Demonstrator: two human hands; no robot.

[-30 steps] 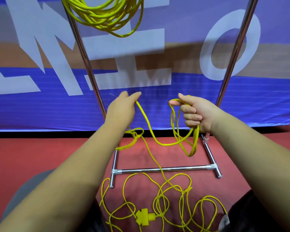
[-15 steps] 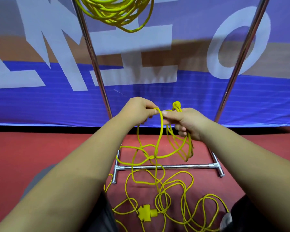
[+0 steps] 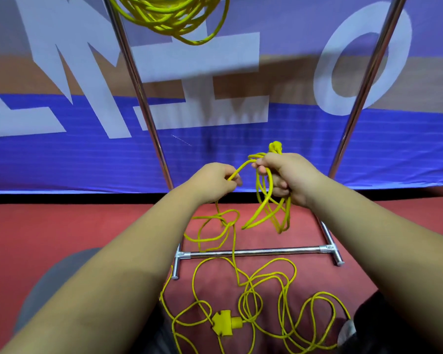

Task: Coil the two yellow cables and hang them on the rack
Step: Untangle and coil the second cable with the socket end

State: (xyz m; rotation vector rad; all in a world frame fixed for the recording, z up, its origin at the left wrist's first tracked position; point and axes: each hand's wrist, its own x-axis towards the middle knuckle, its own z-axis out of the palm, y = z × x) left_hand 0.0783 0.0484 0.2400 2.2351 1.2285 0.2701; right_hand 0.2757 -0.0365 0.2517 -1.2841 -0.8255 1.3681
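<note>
Fingers [image 3: 235,180] of left hand [image 3: 212,181] pinch yellow cable [image 3: 241,168] | right hand [image 3: 293,175] grips loops [image 3: 261,210], hanging lengthwise downward

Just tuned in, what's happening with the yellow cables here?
A person is coiling a yellow cable by hand. The right hand grips a bunch of finished loops; the left hand pinches the strand feeding them. Most of it lies loose on the red floor with its plug. A coiled cable already hangs on the rack.
</note>
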